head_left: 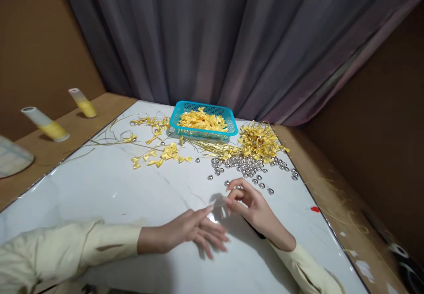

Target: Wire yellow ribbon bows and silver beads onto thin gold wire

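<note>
My left hand lies over the white tabletop with its fingers stretched out, the forefinger tip raised toward my right hand. My right hand hovers just to the right, thumb and fingers curled into a pinch; whatever sits in the pinch is too small to name. A scatter of small silver beads lies just beyond my right hand. Behind them is a heap of yellow ribbon bows on gold wire. Loose yellow bows lie to the left of centre. A blue basket holds more bows.
Two yellow-and-white thread spools stand on the brown ledge at left. A round pale object sits at the far left edge. A grey curtain hangs behind the table. A red mark shows near the right edge.
</note>
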`<state>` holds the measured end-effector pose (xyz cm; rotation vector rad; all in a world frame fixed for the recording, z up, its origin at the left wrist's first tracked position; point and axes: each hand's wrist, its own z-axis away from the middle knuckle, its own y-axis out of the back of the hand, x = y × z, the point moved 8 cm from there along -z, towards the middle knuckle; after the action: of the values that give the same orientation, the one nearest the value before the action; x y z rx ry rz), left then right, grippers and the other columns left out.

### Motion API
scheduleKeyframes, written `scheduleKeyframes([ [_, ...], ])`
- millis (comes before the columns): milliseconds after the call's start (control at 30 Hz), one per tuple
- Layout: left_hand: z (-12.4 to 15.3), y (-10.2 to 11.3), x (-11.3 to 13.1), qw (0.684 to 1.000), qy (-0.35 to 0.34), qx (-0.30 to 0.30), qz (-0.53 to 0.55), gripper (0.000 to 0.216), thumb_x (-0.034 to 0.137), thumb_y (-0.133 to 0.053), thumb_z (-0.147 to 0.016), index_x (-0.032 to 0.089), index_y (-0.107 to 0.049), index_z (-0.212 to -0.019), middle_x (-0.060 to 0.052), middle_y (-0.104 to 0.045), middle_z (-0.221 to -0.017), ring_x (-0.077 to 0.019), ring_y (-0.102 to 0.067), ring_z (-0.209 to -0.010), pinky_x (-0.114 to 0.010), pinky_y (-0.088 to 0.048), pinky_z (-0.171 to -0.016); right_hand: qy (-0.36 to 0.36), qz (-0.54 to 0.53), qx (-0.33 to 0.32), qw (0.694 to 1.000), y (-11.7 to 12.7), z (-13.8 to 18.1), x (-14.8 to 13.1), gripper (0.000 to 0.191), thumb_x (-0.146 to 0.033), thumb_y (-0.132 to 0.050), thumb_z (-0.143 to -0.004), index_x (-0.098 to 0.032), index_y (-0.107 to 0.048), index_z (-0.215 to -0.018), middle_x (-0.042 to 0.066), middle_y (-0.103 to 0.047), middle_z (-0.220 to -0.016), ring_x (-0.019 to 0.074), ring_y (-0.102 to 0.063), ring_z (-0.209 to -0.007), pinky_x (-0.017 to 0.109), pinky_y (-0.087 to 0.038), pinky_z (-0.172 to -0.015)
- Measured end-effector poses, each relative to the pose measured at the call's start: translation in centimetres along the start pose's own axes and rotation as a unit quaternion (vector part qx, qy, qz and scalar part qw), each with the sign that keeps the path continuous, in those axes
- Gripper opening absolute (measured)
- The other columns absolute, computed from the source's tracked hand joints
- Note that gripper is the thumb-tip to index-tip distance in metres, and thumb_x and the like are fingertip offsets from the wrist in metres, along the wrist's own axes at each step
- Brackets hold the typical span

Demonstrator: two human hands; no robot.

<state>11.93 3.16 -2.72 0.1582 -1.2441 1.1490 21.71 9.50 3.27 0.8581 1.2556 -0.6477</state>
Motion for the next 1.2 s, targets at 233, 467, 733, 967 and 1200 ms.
scheduleKeyframes([
  [233, -4.5, 2.3, 2.6, 0.974, -0.021, 0.006, 0.227, 0.022, 0.028, -0.058, -0.081, 0.009, -0.064, -0.091, -0.01, -0.067, -0.087, -0.0155, -0.061, -0.083, -0.028, -0.041, -0.081, 0.002, 0.082, -0.069, 0.994, -2.3, 0.6, 0.4, 0.017, -0.031, -0.052, -0.084, -0.021, -0.038, -0.081, -0.004, -0.056, -0.058, 0.0089, -0.042, -0.049, 0.021, -0.031, -0.049],
  [467, -4.9, 3.8, 3.3, 0.972, -0.031, -0.012, 0.231, 0.02, 0.029, -0.068, -0.074, 0.009, -0.066, -0.079, 0.004, -0.047, -0.044, -0.0098, -0.051, -0.056, -0.021, -0.037, -0.062, -0.005, 0.131, -0.116, 0.985, -2.3, 0.8, 1.3, 0.02, -0.032, -0.055, -0.083, -0.022, -0.039, -0.089, -0.004, -0.062, -0.064, 0.0086, -0.044, -0.049, 0.02, -0.034, -0.048],
  [733, -3.6, 0.7, 2.7, 0.984, 0.043, -0.172, 0.028, 0.027, 0.036, -0.065, -0.076, 0.009, -0.069, -0.07, 0.007, -0.029, -0.031, -0.0103, -0.041, -0.042, -0.024, -0.032, -0.053, 0.203, 0.443, 0.023, 0.873, -0.6, 0.2, -1.1, 0.044, -0.019, -0.048, -0.085, -0.018, -0.039, -0.128, 0.01, -0.061, -0.095, 0.0198, -0.052, -0.083, 0.031, -0.043, -0.068],
  [967, -2.9, -0.1, 1.8, 0.975, 0.08, -0.207, -0.027, 0.025, 0.032, -0.064, -0.077, 0.009, -0.068, -0.071, 0.008, -0.025, -0.033, -0.0077, -0.029, -0.038, -0.023, -0.021, -0.044, 0.328, 0.556, -0.042, 0.762, -4.0, 0.7, -2.2, 0.022, -0.013, -0.038, -0.09, -0.014, -0.06, -0.083, 0.007, -0.059, -0.075, 0.0175, -0.043, -0.072, 0.031, -0.032, -0.065],
  [1200, -2.8, 0.2, 1.8, 0.977, 0.089, -0.196, 0.002, 0.025, 0.033, -0.065, -0.078, 0.012, -0.06, -0.09, 0.012, -0.021, -0.039, -0.0031, -0.012, -0.034, -0.019, -0.012, -0.038, 0.329, 0.581, -0.006, 0.744, -2.7, 1.0, -2.6, 0.02, -0.01, -0.043, -0.084, -0.013, -0.058, -0.072, 0.006, -0.055, -0.067, 0.0172, -0.04, -0.07, 0.031, -0.027, -0.063],
])
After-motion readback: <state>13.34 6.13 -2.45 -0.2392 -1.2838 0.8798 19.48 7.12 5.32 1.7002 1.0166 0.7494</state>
